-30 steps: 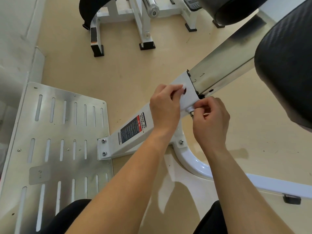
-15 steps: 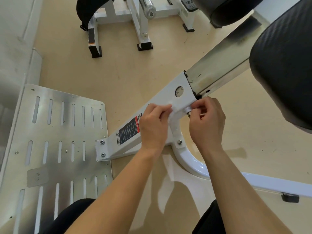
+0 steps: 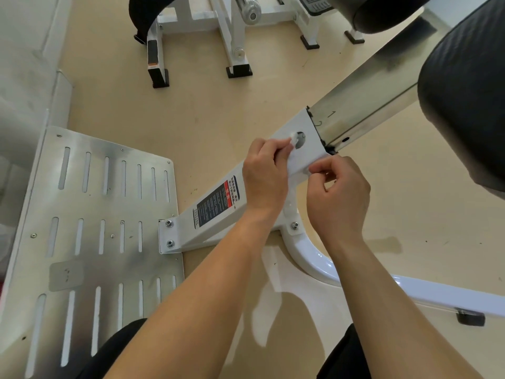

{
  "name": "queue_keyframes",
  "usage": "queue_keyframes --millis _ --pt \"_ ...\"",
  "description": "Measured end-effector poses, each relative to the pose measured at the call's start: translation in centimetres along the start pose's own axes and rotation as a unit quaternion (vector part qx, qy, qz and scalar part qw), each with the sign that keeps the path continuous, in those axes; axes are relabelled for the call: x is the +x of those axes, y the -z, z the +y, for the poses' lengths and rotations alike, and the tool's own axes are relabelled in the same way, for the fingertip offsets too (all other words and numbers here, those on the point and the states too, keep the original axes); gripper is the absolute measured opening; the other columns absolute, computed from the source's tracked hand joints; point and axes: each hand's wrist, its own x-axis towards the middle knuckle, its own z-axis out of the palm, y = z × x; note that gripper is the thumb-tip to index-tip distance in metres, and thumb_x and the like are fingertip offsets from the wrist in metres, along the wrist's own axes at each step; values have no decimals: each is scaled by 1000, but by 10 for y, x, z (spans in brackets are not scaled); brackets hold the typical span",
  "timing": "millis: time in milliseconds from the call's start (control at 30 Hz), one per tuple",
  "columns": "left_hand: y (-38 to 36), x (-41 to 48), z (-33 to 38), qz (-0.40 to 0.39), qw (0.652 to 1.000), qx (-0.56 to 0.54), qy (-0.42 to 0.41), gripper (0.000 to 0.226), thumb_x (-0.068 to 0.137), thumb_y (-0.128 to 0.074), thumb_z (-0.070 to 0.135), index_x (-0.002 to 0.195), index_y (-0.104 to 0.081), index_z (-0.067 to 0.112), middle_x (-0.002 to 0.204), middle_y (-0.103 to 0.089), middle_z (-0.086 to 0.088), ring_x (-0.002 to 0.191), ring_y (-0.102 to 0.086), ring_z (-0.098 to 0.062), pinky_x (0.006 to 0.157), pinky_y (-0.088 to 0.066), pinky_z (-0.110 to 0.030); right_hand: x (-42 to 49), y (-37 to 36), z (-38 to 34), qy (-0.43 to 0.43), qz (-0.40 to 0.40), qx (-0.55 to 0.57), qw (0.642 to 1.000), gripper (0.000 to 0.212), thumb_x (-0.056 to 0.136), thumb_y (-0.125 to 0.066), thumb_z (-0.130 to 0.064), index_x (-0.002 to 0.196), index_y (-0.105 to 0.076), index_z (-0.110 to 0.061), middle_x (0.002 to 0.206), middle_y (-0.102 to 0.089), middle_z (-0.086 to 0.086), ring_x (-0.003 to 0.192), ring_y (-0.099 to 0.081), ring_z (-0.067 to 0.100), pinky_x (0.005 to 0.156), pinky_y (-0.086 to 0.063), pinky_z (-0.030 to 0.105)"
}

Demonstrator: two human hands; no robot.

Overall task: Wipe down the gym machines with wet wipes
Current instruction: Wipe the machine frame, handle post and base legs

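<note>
A white machine beam [image 3: 218, 212] runs diagonally from a slotted metal footplate [image 3: 90, 231] up to a steel rail [image 3: 363, 105]. It carries a dark warning label [image 3: 217, 205]. My left hand [image 3: 263, 176] presses a white wet wipe [image 3: 293, 144] against the beam beside a round hole [image 3: 300, 139]. Just to the right, my right hand [image 3: 337, 192] has its fingers pinched at the beam's lower edge; what it holds is hidden.
A black padded seat [image 3: 464, 99] overhangs at the right. A curved white base tube [image 3: 314, 263] runs right along the beige floor. Another white machine frame [image 3: 232, 36] stands at the top. A grey wall lies at the left. My dark-clothed knees show at the bottom.
My left hand has slid the wipe back up the beam to the round hole, after moving down it half a second ago. My right hand has stayed at the beam's lower edge.
</note>
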Motion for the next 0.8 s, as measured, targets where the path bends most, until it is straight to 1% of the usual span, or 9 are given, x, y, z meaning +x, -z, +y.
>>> queue_keyframes --millis 133,267,333,433,500,600,700,733,800 --pt "10 -14 -19 -1 999 23 22 9 90 -71 14 95 -76 9 87 -61 -1 75 -55 -9 70 -39 -14 -6 2 -2 41 1 -27 999 18 80 -49 -12 82 -64 -21 87 -60 -15 81 -57 18 78 -48 43" --pt "11 26 -39 -6 994 50 94 10 89 -69 13 93 -78 10 87 -65 -7 80 -61 -23 72 -40 -23 -10 -7 -5 119 0 -51 992 16 80 -52 -10 82 -67 -18 82 -63 -5 76 -56 21 70 -47 39" --pt "11 33 -41 -19 994 57 95 11 90 -69 15 94 -78 10 87 -66 -7 80 -61 -23 73 -41 -26 -15 -13 -6 137 -15 -51 989 16 81 -54 -8 84 -68 -16 82 -62 -3 76 -56 20 64 -44 32" --pt "25 2 -43 -34 993 67 96 9 91 -70 17 92 -77 12 85 -66 -5 77 -60 -20 71 -39 -22 -19 -20 -7 175 -37 -64 982 17 85 -57 -4 89 -70 -15 88 -65 -1 75 -58 19 61 -41 27" --pt "43 -20 -43 -70 987 30 143 7 91 -71 18 93 -76 16 87 -69 0 79 -64 -15 76 -46 -23 -18 -24 -8 201 -70 -64 975 22 87 -59 1 98 -72 -12 96 -67 2 76 -62 19 63 -45 27" --pt "73 -18 -34 -133 945 -121 272 10 90 -72 13 99 -75 16 86 -72 6 75 -66 -2 72 -51 -18 -18 -28 -14 178 -159 -19 971 37 91 -53 2 121 -68 -14 116 -64 2 92 -67 17 77 -56 35" --pt "106 -5 -25 -161 919 -219 285 18 88 -75 10 102 -71 21 85 -69 4 71 -64 -8 66 -52 -21 -19 -32 -28 118 -251 -2 961 47 97 -56 -12 142 -53 -24 130 -54 -5 108 -59 7 90 -52 25" --pt "116 -5 -24 -165 915 -236 284 19 87 -76 11 101 -71 23 86 -70 2 73 -66 -13 69 -54 -26 -19 -35 -32 95 -278 7 956 46 98 -59 -18 143 -52 -28 128 -56 -8 107 -58 3 88 -50 19" --pt "133 -7 -27 -160 918 -233 277 18 86 -77 11 98 -71 23 90 -71 -5 79 -70 -24 77 -59 -36 -16 -43 -42 61 -307 43 949 34 97 -64 -25 131 -62 -31 109 -67 -12 94 -63 -2 76 -48 12"
